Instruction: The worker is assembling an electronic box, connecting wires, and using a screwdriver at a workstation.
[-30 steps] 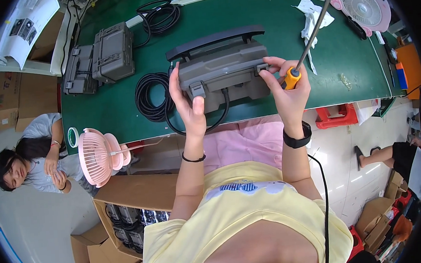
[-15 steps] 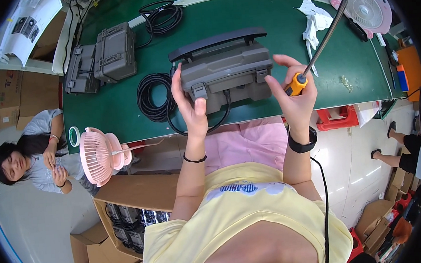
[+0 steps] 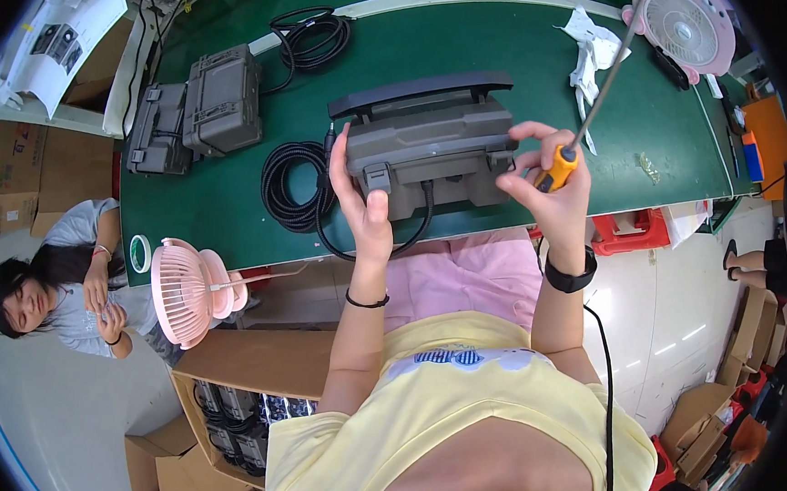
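A grey plastic case [image 3: 432,138] with a dark handle [image 3: 424,90] stands on the green table in front of me. My left hand [image 3: 366,215] grips its left side, the thumb near the front left latch [image 3: 376,177] and the fingers along the end. A yellow-handled screwdriver [image 3: 554,169] sits in the curled fingers of my right hand [image 3: 555,184], its long metal shaft pointing up and away to the right. The thumb and forefinger of that hand are at the right latch [image 3: 501,162]. A black cable [image 3: 294,193] leaves the case's front and lies coiled on the left.
Two more grey cases [image 3: 222,102] and another coiled cable [image 3: 317,39] lie at the back left. White crumpled paper [image 3: 594,44] and a pink fan [image 3: 684,29] are at the right. Another pink fan [image 3: 182,292] is at the near left edge, beside a seated person [image 3: 76,277].
My right thumb and forefinger have come down with the right latch, which now sits lower and is blurred. The screwdriver has shifted slightly with the hand. My left hand keeps its hold.
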Available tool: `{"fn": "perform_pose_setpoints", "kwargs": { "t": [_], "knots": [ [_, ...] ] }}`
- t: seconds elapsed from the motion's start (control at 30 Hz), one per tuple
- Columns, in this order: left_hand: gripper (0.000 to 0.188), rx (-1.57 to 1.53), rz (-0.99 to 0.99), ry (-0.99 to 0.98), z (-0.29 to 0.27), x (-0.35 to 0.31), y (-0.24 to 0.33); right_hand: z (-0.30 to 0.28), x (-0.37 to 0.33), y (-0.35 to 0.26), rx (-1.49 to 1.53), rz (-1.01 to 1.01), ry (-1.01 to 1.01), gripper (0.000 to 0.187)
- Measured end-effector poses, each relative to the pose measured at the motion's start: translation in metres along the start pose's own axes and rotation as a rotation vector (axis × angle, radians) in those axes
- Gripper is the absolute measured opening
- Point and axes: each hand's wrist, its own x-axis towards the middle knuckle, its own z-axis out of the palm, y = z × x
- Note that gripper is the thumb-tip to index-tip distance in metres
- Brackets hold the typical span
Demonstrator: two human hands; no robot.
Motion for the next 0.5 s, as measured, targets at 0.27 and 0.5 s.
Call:
{"fn": "perform_pose_setpoints", "kwargs": {
  "t": [0.27, 0.5],
  "knots": [
    [0.091, -0.063, 0.046, 0.0, -0.001, 0.003, -0.001, 0.007, 0.01, 0.003, 0.04, -0.028, -0.036, 0.042],
    [0.09, -0.097, 0.034, -0.009, -0.001, 0.006, 0.0, 0.014, 0.021, 0.002, -0.178, -0.018, -0.038, 0.031]
  ]
}}
